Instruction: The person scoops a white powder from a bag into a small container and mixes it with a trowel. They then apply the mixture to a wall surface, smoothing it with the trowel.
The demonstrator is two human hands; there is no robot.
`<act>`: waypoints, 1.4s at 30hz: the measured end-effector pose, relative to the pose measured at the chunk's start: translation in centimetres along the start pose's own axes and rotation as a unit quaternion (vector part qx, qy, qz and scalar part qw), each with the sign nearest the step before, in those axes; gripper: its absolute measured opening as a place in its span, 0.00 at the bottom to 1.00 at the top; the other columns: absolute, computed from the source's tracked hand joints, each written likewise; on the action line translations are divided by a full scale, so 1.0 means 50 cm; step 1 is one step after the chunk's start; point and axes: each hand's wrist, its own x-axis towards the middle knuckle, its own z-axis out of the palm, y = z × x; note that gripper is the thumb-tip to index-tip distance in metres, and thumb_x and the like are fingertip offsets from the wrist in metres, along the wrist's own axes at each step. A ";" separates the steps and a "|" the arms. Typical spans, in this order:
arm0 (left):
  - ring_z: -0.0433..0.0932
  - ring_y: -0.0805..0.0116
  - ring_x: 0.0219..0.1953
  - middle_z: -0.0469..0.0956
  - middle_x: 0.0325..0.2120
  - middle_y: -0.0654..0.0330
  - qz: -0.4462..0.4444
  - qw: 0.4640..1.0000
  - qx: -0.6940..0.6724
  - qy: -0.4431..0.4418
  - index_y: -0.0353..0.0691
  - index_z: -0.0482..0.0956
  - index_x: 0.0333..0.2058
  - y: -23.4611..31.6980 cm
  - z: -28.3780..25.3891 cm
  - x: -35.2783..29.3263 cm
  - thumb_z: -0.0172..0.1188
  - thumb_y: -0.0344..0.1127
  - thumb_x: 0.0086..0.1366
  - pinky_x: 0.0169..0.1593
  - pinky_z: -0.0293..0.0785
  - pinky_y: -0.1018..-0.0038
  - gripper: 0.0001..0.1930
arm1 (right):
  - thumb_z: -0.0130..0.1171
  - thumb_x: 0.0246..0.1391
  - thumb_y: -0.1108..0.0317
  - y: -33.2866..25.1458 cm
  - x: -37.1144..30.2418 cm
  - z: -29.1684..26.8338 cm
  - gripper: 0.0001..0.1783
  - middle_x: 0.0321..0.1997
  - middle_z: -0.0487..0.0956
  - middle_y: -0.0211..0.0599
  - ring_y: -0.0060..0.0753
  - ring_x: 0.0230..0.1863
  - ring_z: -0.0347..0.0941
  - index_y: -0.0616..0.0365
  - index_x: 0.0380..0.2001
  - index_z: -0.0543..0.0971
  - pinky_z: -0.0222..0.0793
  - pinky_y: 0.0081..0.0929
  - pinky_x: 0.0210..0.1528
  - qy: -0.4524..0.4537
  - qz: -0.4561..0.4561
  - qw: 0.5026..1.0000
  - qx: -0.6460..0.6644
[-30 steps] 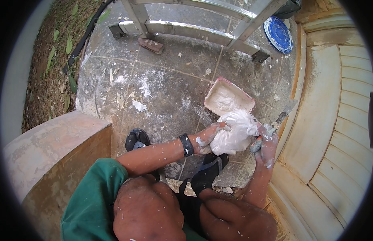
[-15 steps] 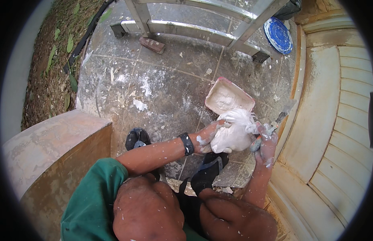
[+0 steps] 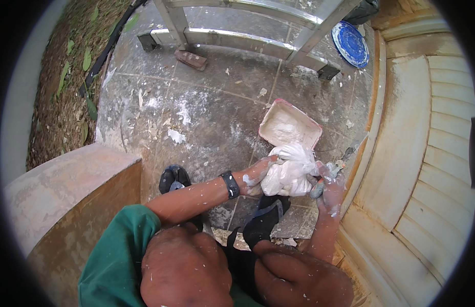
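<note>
A white plastic bag (image 3: 286, 176), bulging with a whitish paste, hangs between my two hands above my right foot. My left hand (image 3: 254, 179), smeared with white and with a black band at the wrist, grips the bag's left side. My right hand (image 3: 331, 192) is closed round the handle of a putty knife (image 3: 349, 153), whose grey blade points up and right towards the door frame; its fingers also touch the bag's right edge. Just beyond the bag, a pinkish rectangular tub (image 3: 320, 128) holds white paste on the floor. The bag overlaps the tub's near edge.
A metal ladder (image 3: 237, 41) stands at the far side, with a reddish-brown block (image 3: 191, 59) by its left foot. Far right lies a blue lid (image 3: 350, 44). A louvred door (image 3: 442, 153) borders the right, a low curved wall (image 3: 68, 169) the left. White flakes dot the tiles.
Both hands and the bag have shifted slightly left. The bag's bulge has changed shape and looks more crumpled. The putty knife's blade has dropped lower and nearer to me.
</note>
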 end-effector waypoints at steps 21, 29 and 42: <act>0.83 0.68 0.30 0.81 0.41 0.53 -0.021 0.999 -0.019 0.029 0.35 0.69 0.59 0.005 -0.029 -0.011 0.43 0.44 0.80 0.32 0.86 0.71 0.20 | 0.66 0.59 0.74 -0.009 0.004 0.022 0.09 0.32 0.78 0.31 0.31 0.35 0.80 0.55 0.34 0.74 0.84 0.35 0.37 -0.018 -0.007 0.998 -0.054; 0.84 0.67 0.32 0.81 0.42 0.53 0.013 0.999 -0.040 0.029 0.34 0.67 0.60 0.010 -0.012 -0.007 0.43 0.43 0.80 0.32 0.86 0.70 0.20 | 0.69 0.56 0.75 -0.013 0.016 0.026 0.10 0.32 0.79 0.33 0.29 0.30 0.79 0.59 0.33 0.75 0.82 0.32 0.34 -0.007 -0.001 1.000 -0.026; 0.54 0.48 0.74 0.57 0.72 0.44 0.268 0.707 0.653 0.055 0.36 0.61 0.69 0.048 -0.233 -0.131 0.48 0.54 0.76 0.76 0.46 0.62 0.33 | 0.72 0.56 0.69 0.109 -0.058 0.064 0.13 0.34 0.80 0.29 0.21 0.34 0.75 0.59 0.39 0.78 0.74 0.24 0.38 -0.127 0.002 0.976 -0.174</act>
